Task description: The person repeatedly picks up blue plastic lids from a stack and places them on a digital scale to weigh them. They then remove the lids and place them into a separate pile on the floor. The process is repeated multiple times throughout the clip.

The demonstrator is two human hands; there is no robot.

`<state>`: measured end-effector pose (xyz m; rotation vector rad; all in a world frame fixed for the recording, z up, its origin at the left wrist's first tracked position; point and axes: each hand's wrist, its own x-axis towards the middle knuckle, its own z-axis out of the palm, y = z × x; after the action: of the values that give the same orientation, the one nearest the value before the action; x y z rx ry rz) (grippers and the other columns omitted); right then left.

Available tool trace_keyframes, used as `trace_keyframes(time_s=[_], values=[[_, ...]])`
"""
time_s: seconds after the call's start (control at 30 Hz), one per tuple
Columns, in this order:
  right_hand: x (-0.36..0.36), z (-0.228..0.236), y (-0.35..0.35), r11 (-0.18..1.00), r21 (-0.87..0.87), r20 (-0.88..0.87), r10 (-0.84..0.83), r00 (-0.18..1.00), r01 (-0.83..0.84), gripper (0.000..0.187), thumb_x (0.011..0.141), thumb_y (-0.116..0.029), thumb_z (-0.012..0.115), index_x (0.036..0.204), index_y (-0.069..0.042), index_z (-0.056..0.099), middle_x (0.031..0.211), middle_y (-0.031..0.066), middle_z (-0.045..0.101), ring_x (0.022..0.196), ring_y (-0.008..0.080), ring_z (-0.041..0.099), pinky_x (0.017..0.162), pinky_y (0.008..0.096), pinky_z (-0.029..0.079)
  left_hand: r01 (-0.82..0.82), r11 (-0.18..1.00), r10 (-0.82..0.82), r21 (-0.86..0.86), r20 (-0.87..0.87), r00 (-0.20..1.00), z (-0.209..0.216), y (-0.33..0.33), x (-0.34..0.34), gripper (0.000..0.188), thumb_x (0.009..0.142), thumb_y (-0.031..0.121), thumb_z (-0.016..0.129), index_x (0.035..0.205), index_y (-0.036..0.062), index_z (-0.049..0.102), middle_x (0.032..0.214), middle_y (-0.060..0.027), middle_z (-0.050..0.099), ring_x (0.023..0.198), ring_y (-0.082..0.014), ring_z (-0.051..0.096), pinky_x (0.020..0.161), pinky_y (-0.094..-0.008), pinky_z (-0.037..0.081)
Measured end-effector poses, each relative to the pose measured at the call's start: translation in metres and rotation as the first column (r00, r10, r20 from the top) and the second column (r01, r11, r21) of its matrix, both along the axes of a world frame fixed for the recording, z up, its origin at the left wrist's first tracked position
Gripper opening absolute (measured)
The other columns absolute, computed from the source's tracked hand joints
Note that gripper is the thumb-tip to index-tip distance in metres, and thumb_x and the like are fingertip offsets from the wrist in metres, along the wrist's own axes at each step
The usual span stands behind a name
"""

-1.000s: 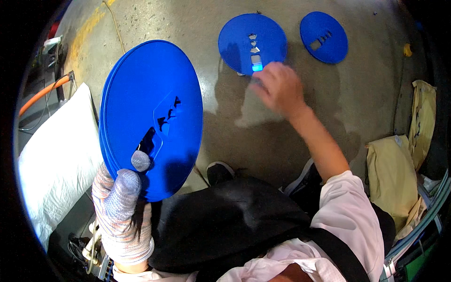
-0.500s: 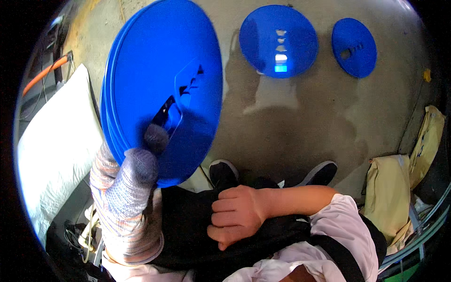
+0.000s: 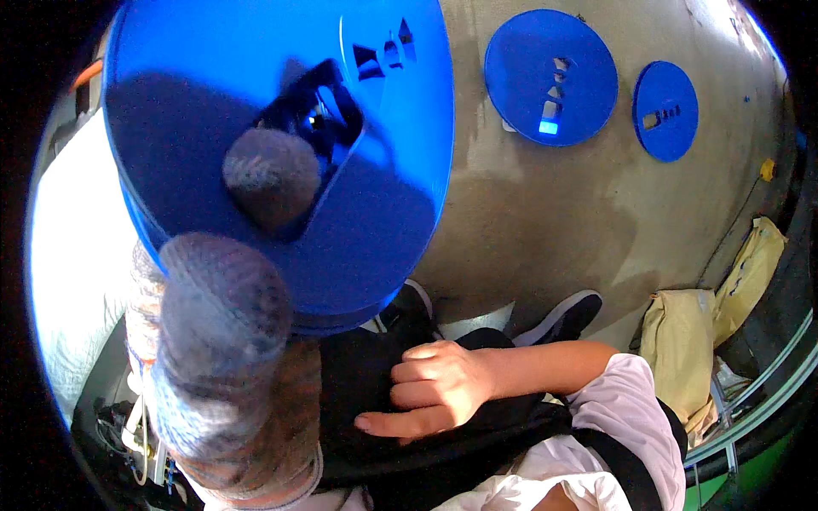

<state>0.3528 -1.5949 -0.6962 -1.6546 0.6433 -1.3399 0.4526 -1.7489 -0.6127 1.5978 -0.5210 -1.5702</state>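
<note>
My left hand, in a grey patterned knit glove, grips a stack of large blue discs. One gloved fingertip shows inside the dark cut-out in the front disc's face, and the rest of the hand is at the near-left rim. Small shaped holes run up the disc's face beside that cut-out. My right hand is bare and lies against the black clothing over my lap. Its fingers are curled, with one digit stretched to the left, and nothing shows in it.
Two more blue discs with cut-outs lie on the concrete floor: a larger one and a smaller-looking one to its right. White sacking stands at the left. Tan sacks lie at the right by curved metal rails.
The held discs have come closer and now fill more of the upper left. The floor discs sit farther right in view. One digit of my right hand has stretched out to the left.
</note>
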Motion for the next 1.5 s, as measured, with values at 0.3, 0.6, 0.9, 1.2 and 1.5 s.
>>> trace_keyframes(time_s=[0.3,0.6,0.9,1.2,1.5], values=[[0.017,-0.002,-0.002,0.998,0.043,-0.002,-0.045,0.999,0.045,0.037,0.092,-0.035,0.057,0.111,-0.007,0.070,0.061,-0.0047,0.031,0.054,0.0116,0.039,0.047,0.0262,0.031,-0.050,0.998,0.049,0.033,0.036,0.998,0.003,-0.011,-0.019,0.052,0.096,0.035,0.052,0.135,0.0027,0.045,0.135,-0.0154,0.048,0.123,-0.0289,0.045,0.104,-0.0479,0.036],[0.031,-0.009,0.008,0.983,-0.006,0.039,-0.184,0.982,0.184,0.037,0.094,-0.036,0.054,0.112,-0.007,0.069,0.060,-0.0046,0.031,0.051,0.0118,0.039,0.046,0.0266,0.030,-0.076,0.996,0.066,0.056,0.167,0.984,0.013,-0.011,-0.059,0.055,0.096,0.035,0.050,0.139,0.0018,0.041,0.141,-0.0179,0.045,0.130,-0.0329,0.042,0.108,-0.0525,0.033],[0.043,-0.001,0.017,0.980,-0.072,0.044,-0.181,0.982,0.184,0.036,0.094,-0.036,0.055,0.109,-0.007,0.071,0.060,-0.0041,0.033,0.053,0.0119,0.040,0.046,0.0263,0.031,0.048,0.998,-0.046,-0.044,0.040,0.998,0.021,0.000,-0.031,0.056,0.096,0.034,0.051,0.141,0.0019,0.039,0.143,-0.0188,0.043,0.132,-0.0341,0.041,0.111,-0.0539,0.031],[0.055,0.015,0.018,0.983,-0.147,0.020,-0.111,0.994,0.113,0.037,0.092,-0.038,0.056,0.106,-0.008,0.072,0.066,-0.0028,0.034,0.054,0.0117,0.040,0.046,0.0267,0.031,-0.048,0.987,0.011,-0.156,-0.226,0.974,0.030,0.026,0.036,0.054,0.097,0.032,0.051,0.141,0.0020,0.040,0.143,-0.0183,0.043,0.132,-0.0333,0.041,0.112,-0.0529,0.030],[0.054,0.021,0.018,0.986,-0.158,0.017,-0.051,0.999,0.053,0.040,0.091,-0.038,0.057,0.109,-0.005,0.070,0.065,-0.0022,0.031,0.054,0.0128,0.039,0.046,0.0278,0.029,-0.145,0.973,0.059,-0.180,-0.410,0.910,0.039,0.046,0.069,0.052,0.097,0.031,0.050,0.140,0.0022,0.041,0.143,-0.0178,0.044,0.132,-0.0324,0.042,0.112,-0.0519,0.030]])
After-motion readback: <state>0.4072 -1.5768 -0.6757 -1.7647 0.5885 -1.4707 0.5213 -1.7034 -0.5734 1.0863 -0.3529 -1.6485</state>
